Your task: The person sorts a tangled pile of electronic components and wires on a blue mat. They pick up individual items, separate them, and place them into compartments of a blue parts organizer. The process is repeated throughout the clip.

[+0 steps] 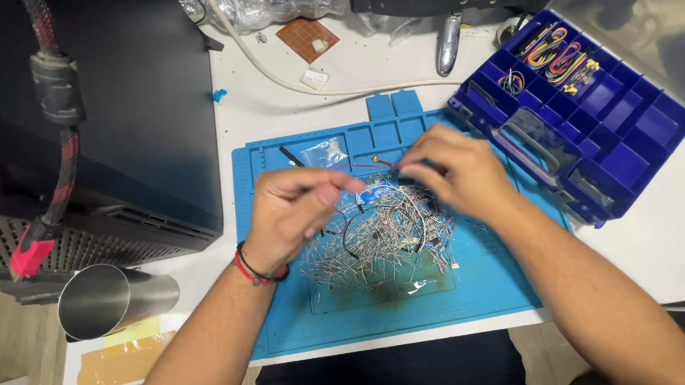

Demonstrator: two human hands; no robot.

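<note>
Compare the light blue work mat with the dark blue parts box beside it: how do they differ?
The work mat is light blue, flat and lies square under both hands; the parts box is dark blue, deeper and sits angled at the right. The mat carries a loose pile of small wire-legged parts; the box holds coloured wires in a few compartments, the others looking empty. Both are blue, have moulded compartments and rest on the white table.

A small clear plastic bag [326, 151] lies on the blue mat [483, 287].

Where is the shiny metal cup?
In the head view, the shiny metal cup lies on its side at the lower left, beside the blue work mat, below the black case.
</note>
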